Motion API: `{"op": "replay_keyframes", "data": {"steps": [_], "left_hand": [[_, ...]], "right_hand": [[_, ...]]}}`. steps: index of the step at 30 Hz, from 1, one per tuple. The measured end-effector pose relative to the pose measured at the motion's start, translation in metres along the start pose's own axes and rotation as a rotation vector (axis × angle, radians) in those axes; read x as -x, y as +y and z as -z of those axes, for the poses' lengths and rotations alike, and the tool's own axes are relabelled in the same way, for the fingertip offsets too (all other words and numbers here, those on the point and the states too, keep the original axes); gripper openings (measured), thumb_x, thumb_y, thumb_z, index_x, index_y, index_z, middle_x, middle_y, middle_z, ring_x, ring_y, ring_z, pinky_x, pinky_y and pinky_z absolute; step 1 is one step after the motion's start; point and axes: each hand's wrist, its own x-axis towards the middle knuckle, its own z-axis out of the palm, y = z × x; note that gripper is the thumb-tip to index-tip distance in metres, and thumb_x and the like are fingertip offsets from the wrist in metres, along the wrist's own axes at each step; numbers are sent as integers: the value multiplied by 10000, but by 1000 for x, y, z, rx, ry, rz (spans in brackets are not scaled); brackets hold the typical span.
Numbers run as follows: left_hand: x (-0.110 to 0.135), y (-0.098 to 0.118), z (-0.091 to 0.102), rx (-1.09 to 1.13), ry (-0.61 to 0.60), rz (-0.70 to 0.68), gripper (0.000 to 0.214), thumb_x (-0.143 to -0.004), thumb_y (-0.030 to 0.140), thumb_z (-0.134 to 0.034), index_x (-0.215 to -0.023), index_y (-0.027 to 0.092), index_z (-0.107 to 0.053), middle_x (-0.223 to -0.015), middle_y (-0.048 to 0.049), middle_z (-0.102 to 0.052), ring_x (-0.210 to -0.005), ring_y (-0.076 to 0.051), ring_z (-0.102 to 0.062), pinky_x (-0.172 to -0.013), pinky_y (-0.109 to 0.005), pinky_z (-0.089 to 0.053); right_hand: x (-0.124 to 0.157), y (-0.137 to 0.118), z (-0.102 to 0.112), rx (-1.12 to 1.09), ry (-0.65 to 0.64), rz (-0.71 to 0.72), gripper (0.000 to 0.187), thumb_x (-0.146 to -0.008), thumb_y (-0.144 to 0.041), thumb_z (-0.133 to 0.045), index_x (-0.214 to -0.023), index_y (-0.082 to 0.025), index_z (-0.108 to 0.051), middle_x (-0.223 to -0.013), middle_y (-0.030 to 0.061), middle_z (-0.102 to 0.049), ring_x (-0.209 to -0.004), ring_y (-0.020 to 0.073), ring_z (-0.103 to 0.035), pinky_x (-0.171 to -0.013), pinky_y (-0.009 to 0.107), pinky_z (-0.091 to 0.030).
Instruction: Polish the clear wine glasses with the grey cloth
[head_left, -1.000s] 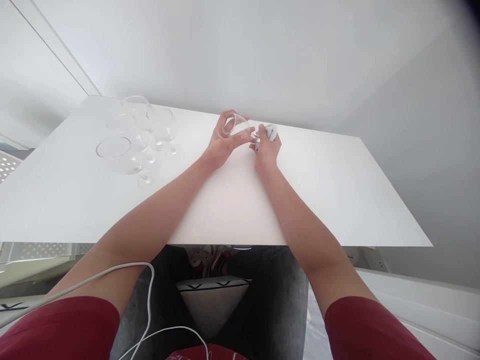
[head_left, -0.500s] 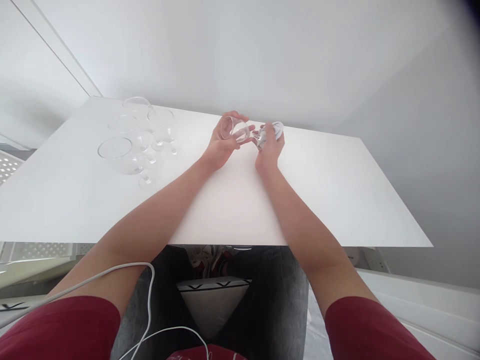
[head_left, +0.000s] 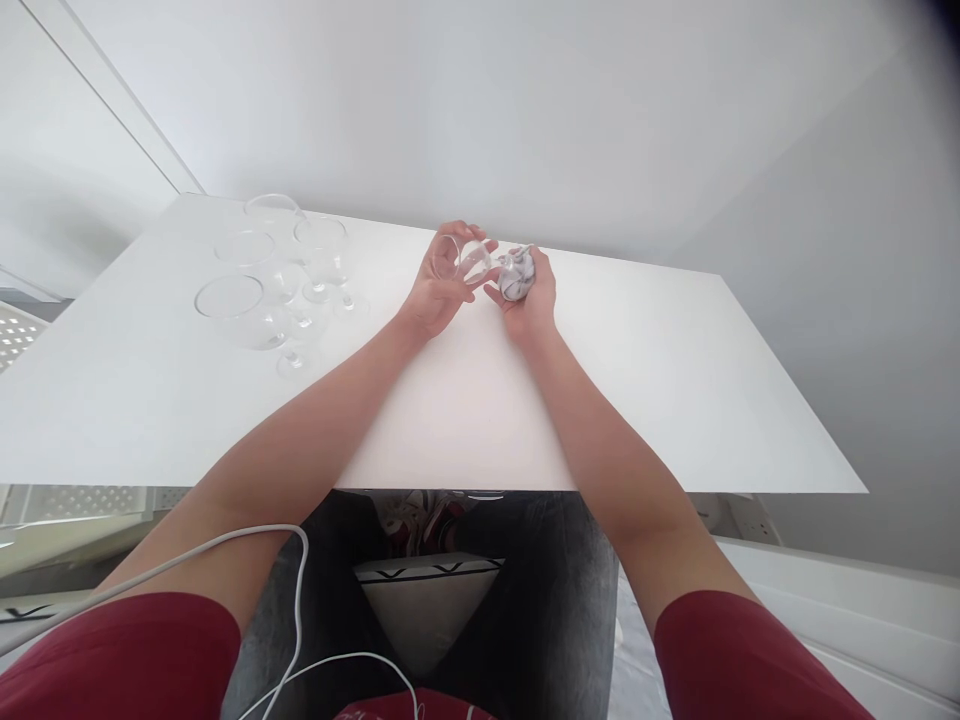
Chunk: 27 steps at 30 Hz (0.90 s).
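My left hand point(head_left: 435, 292) is closed round the bowl of a clear stemmed glass point(head_left: 474, 262), which lies sideways in the air with its rim to the left. A crumpled grey-white cloth point(head_left: 517, 276) sits in my right hand point(head_left: 538, 296), pressed against the foot end of the glass. Most of the stem and the foot are hidden by the cloth and fingers. Both hands are above the far middle part of the white table point(head_left: 637, 400).
Several clear stemmed glasses, among them a wide-bowled glass point(head_left: 229, 298), stand close together on the table's left side. A pale wall point(head_left: 480, 120) rises behind the table's back edge. A white cable point(head_left: 300, 590) runs over my left arm and lap.
My right hand has turned and shifted slightly left, so more of the cloth now shows round the foot end. The glass and left hand have moved slightly left.
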Motion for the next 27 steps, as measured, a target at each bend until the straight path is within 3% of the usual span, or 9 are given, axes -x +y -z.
{"op": "replay_keyframes", "data": {"steps": [3,8,13,17,21,24,27], "left_hand": [[-1,1,0,18,54,-36,479,-785,300,-939,-1151,301,-629,-1477,-39,-558,-1664,-409,-388,-1253,-668,-464],[-2,1,-1,-25,-46,8,418,-773,293,-920,-1076,278,-632,-1398,-21,-592,-1597,-399,-492,-1207,-666,-516],[0,0,0,-36,-156,51,427,-734,238,-908,-1066,289,-646,-1387,-11,-596,-1576,-388,-513,-1216,-690,-509],[-1,0,2,-5,-6,7,436,-785,309,-914,-1121,297,-638,-1437,-38,-575,-1632,-396,-440,-1242,-704,-480],[-4,-1,2,27,65,-8,381,-856,331,-865,-1160,301,-638,-1459,-46,-562,-1653,-398,-404,-1238,-712,-471],[-3,-1,1,5,-20,47,329,-834,239,-843,-1104,279,-657,-1410,-43,-598,-1589,-390,-491,-1199,-711,-508],[-1,1,0,5,-180,93,414,-734,129,-868,-1065,276,-666,-1371,-21,-612,-1521,-364,-564,-1207,-667,-521]], "right_hand": [[4,5,-5,56,22,81,581,-888,-796,-702,-1113,-268,-615,-1275,34,-680,-1106,179,-711,-907,356,-678],[4,4,-5,93,93,239,568,-907,-791,-675,-1143,-276,-628,-1303,42,-656,-1234,192,-691,-927,330,-655],[-2,0,1,16,22,116,605,-905,-814,-665,-1104,-244,-626,-1217,60,-681,-1151,210,-726,-885,348,-670],[2,-1,-4,8,-25,56,620,-906,-831,-666,-1111,-247,-622,-1202,56,-690,-1146,206,-725,-935,393,-678],[6,0,-7,90,9,129,633,-895,-841,-675,-1134,-259,-619,-1237,55,-679,-1164,202,-718,-960,404,-667],[3,-1,-5,132,80,193,625,-913,-834,-649,-1138,-252,-620,-1282,66,-665,-1222,208,-704,-953,366,-657],[0,-2,-4,65,54,113,654,-901,-846,-660,-1106,-226,-622,-1245,82,-673,-1211,226,-717,-929,356,-665]]}}
